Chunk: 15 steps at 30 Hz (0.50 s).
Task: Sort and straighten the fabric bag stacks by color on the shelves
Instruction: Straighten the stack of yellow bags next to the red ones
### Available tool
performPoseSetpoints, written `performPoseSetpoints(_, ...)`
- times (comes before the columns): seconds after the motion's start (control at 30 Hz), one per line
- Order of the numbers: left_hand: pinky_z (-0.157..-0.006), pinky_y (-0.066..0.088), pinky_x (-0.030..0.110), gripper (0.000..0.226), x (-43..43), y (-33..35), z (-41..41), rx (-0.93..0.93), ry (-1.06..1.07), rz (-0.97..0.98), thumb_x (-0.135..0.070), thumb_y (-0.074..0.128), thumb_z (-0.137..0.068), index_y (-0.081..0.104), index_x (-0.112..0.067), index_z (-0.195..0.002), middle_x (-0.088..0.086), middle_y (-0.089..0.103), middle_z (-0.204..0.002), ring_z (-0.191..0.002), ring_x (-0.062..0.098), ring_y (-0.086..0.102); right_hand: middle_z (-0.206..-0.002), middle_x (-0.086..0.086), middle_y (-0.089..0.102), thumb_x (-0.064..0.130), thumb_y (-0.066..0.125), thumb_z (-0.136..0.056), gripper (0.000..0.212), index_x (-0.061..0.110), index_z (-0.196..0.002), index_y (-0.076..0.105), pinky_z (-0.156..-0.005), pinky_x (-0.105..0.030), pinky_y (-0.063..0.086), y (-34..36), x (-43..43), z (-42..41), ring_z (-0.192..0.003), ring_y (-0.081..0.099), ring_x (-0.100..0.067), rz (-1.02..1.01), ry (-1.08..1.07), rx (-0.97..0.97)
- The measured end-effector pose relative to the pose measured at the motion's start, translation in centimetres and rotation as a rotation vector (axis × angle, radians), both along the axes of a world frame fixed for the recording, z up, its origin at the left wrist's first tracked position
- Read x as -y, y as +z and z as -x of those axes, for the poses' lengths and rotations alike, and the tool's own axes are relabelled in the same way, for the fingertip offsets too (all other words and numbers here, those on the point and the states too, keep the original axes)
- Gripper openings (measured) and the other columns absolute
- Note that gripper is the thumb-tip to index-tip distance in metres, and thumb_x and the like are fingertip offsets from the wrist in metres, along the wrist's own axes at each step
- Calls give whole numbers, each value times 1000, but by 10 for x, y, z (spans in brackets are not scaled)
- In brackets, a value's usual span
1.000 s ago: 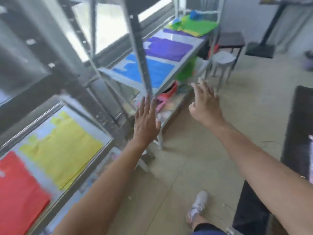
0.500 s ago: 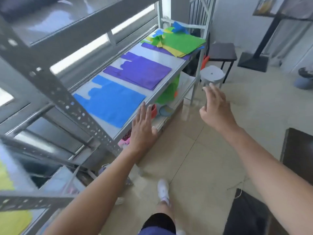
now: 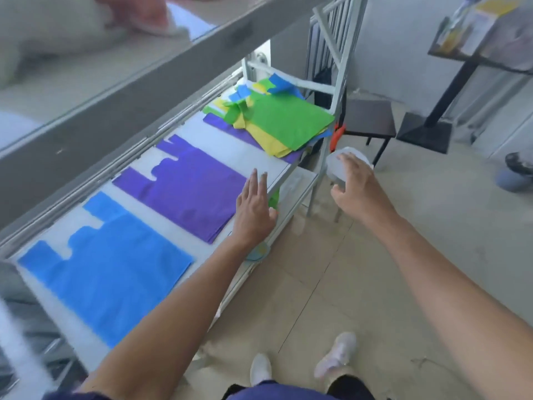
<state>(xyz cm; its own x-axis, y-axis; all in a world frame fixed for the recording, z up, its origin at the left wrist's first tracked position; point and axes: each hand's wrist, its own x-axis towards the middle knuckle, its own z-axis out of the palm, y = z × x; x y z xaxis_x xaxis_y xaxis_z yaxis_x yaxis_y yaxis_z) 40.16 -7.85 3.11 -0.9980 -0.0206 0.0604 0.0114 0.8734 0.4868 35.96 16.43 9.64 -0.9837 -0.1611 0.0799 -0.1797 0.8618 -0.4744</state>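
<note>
While the left hand (image 3: 253, 209) hovers flat and empty over the shelf (image 3: 253, 157) edge beside the purple stack (image 3: 187, 186) and the right hand (image 3: 357, 189) hangs loose and empty, the mixed pile (image 3: 285, 122) overhanging the far end could slide to the floor (image 3: 375, 284) if tugged carelessly.

Blue bag stack (image 3: 111, 265) and purple bag stack (image 3: 189, 190) lie flat, apart, on white shelf (image 3: 256, 157). Mixed green-yellow-blue pile (image 3: 277, 118) at far end. Left hand (image 3: 253, 210) flat-fingered over shelf edge beside purple stack; right hand (image 3: 356, 184) loose over floor (image 3: 375, 284), holding nothing.
</note>
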Motion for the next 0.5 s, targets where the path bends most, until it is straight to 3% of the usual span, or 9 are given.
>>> performPoseSetpoints(0.3,-128,19,51,88,-62,-27,159,141,167,54,-18,60,-90,14,-11,-166,9,14,-173,-160,27,13,-158,-12,43,14,66,-93,67,8,-154,39,-117,-50,38,-31,-64,218,-145,40,-33,-71,231,118)
performPoseSetpoints(0.5,-115,38,45,93,-87,-61,205,136,431,-142,-14,64,-86,15,-9,-165,14,46,-158,-141,33,46,-157,-14,43,16,63,-95,67,7,-155,37,-121,-45,32,-45,-29,309,-146,38,-32,-109,455,175)
